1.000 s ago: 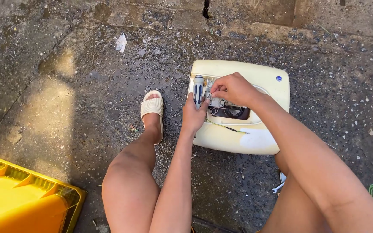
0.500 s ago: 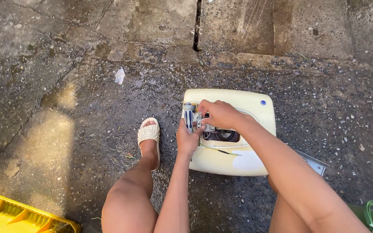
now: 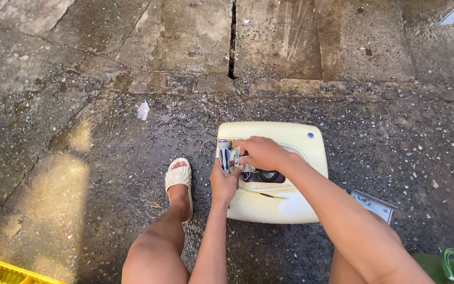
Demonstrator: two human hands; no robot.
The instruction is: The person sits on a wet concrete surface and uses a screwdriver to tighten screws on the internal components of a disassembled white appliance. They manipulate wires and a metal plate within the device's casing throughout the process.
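In the head view, a cream plastic appliance housing (image 3: 285,205) is seen lying on wet concrete ground (image 3: 80,105). A small grey cylindrical part (image 3: 225,156) at its opening is gripped by the left hand (image 3: 225,184) from below, while the right hand (image 3: 261,153) is closed over it from above. Fitting or freeing the part seems underway; a steady hold is judged necessary next

casing (image 3: 290,205) on ground | sandal (image 3: 178,179) left | plate (image 3: 374,205) right
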